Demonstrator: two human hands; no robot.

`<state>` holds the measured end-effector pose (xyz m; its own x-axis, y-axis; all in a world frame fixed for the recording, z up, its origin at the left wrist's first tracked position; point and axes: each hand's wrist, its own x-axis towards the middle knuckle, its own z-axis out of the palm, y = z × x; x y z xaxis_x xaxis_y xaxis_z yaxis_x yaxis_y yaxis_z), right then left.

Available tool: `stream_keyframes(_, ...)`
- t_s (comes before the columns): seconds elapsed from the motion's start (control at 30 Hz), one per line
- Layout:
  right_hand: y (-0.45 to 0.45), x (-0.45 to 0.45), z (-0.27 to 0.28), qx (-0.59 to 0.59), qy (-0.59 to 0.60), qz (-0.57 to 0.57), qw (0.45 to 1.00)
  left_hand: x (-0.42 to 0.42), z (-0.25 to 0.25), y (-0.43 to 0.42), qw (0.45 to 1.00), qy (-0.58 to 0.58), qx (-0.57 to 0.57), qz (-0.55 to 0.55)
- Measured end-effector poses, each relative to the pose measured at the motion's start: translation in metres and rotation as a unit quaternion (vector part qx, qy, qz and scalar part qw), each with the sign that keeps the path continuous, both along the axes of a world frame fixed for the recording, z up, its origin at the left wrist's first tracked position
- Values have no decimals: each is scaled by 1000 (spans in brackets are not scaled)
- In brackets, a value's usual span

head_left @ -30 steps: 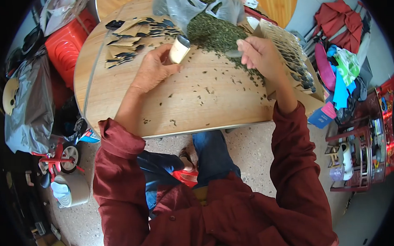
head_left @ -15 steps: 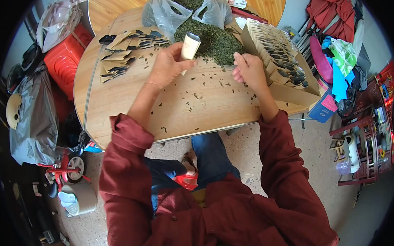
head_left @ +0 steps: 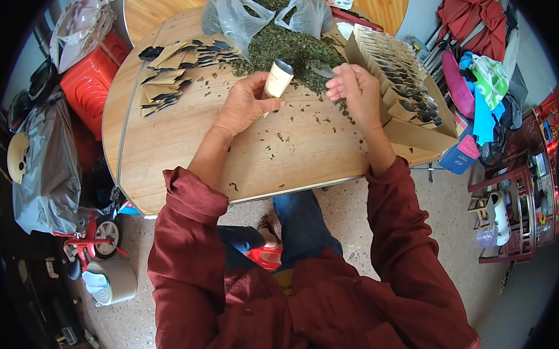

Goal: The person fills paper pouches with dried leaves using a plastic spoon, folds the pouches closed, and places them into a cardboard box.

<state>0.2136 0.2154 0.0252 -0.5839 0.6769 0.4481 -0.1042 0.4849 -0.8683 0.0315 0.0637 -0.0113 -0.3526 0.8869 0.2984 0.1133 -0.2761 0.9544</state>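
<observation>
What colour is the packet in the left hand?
The packet is cream outside and dark inside its open top, clearest in the head view.

A wooden table [head_left: 260,157] stands on a speckled floor [head_left: 355,233], with a dark red cabinet [head_left: 520,218] at right.

1 view from head, facing forward and down, shirt front [head_left: 339,308] close, tabletop [head_left: 248,166] beyond

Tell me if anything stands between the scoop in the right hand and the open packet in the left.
Nothing visible does. The scoop, blurred in the right hand, is beside the packet held by the left hand, with an open gap between. The leaf pile seems to lie below that gap, not across it.
</observation>
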Motion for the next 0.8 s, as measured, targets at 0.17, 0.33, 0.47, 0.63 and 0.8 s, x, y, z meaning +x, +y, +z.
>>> stream_keyframes(0.17, -18, 1, 34, 9, 33, 55, 998, 0, 1, 0, 1000, 6, -8, -3)
stream_keyframes(0.33, -26, -1, 55, 25, -6, 125, 992, -1, 1, -1, 1000, 7, -13, 7)
stream_keyframes(0.47, -26, -5, 65, 97, -87, 141, 981, -3, -1, 0, 1000, 16, -8, 23)
stream_keyframes(0.63, -36, -12, 83, 222, -171, 126, 952, -6, -5, 2, 997, 58, -12, 48)
stream_keyframes(0.8, -40, -28, 83, 529, -131, 129, 828, -9, -7, 3, 996, 73, -20, 53)
